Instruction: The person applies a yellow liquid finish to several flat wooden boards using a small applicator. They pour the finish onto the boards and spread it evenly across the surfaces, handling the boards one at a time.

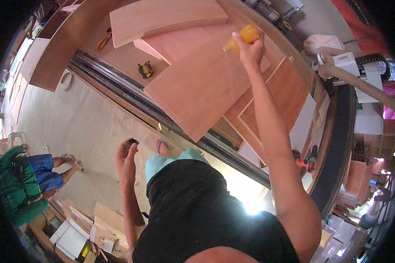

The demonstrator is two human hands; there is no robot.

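Note:
My right hand is wrapped round a bottle of yellow-orange liquid. The bottle lies tipped over, its pale neck pointing left and down above a large plywood panel. Out to the left, over the floor, my left hand pinches a small black piece that looks like a bottle cap. Whether any liquid leaves the bottle is too faint to tell. Beyond the panel lies a stack of plywood sheets.
A tape measure and orange-handled pliers lie on the bench. Along its near side runs a metal rail. A red-and-black cordless drill sits at the right. A person in green is at the left, near wood offcuts.

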